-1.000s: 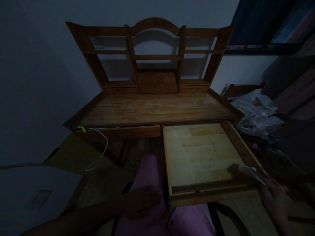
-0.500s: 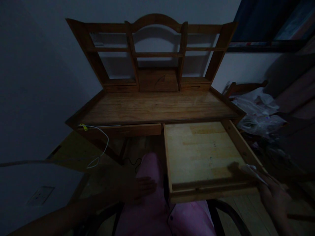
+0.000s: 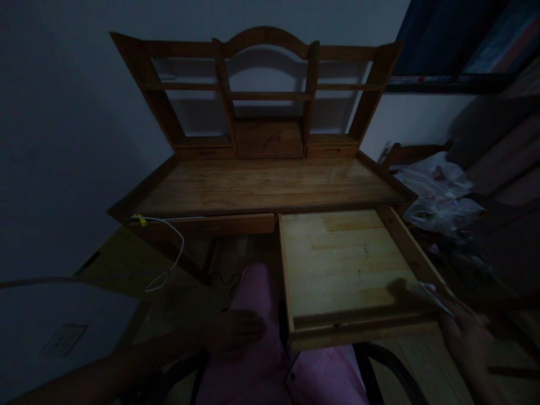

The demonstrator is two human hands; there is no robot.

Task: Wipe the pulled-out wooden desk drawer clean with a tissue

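Note:
My right hand [image 3: 466, 332] is at the front right corner of a pulled-out wooden drawer [image 3: 337, 264]. Its fingers are closed on a thin white cloth [image 3: 434, 295], which may be a tissue, by the drawer's right side wall. Inside, the pale drawer bottom bears a few small dark marks, and the hand's shadow falls on it. My left hand [image 3: 236, 332] lies flat, fingers stretched out, on my pink-clothed left thigh [image 3: 253, 292]. Nothing shows in that hand.
Behind the drawer stands a wooden desk [image 3: 261, 183] with a shelf unit [image 3: 270, 95]. A white cable [image 3: 180, 247] hangs from its left front edge. Clear plastic bags [image 3: 439, 191] lie at the right by a wooden chair. Dark chair armrests [image 3: 390, 363] flank my legs.
The view has shifted slightly, so the desk sits a little farther left. My right hand stays by the drawer's corner with the white cloth; my left hand still rests on my thigh.

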